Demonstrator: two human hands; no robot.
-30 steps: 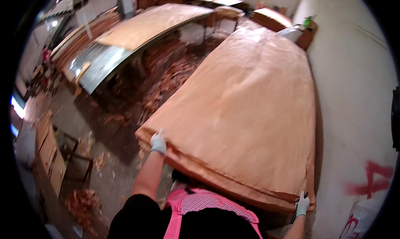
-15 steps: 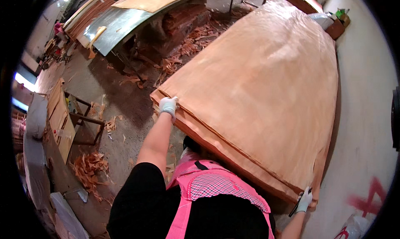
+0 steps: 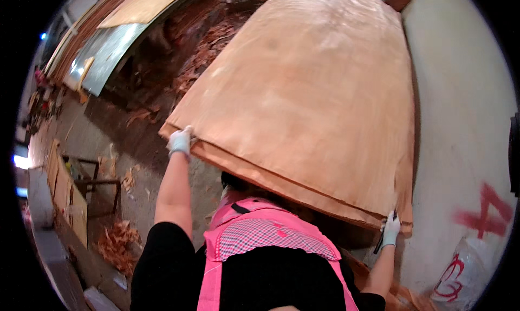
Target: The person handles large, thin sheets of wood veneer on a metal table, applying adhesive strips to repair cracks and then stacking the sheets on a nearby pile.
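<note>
A large thin sheet of brown wood veneer (image 3: 309,89) lies on top of a stack of like sheets and fills the middle of the view. My left hand (image 3: 180,141), in a white glove, grips the near left corner of the top sheet. In a white glove too, my right hand (image 3: 389,231) grips the near right corner. The near edge of the sheet is lifted a little off the stack. My pink apron and black sleeves show at the bottom.
A pale wall (image 3: 460,121) with red painted marks (image 3: 485,208) runs along the right. Veneer scraps (image 3: 200,51) litter the floor at the left. A metal-topped table (image 3: 105,56) stands at the far left, a wooden frame (image 3: 97,183) and planks nearer.
The view has tilted down and closer to the stack. Both hands still hold the sheet's near corners, which now sit higher and nearer in the picture.
</note>
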